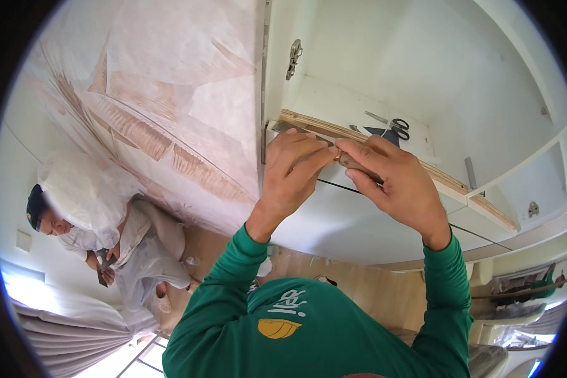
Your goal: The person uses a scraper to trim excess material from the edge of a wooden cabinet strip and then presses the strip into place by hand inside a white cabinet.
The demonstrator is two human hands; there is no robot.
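Both hands are at the front edge of an open white cabinet. A narrow flat tool with a dark grey blade and a brown handle lies along this edge; its exact kind is unclear. My right hand is closed on the handle, thumb below and index finger above. My left hand has its bent fingers over the blade end, fingertips meeting my right hand's near a small coppery part. Just behind, inside the cabinet, lie black-handled scissors and a dark blue flat piece.
A raw plywood edge runs along the cabinet front. A metal hinge sticks out from the cabinet's left side. Left stands a panel with a leaf pattern under clear film. Another person sits at far left, holding a dark object.
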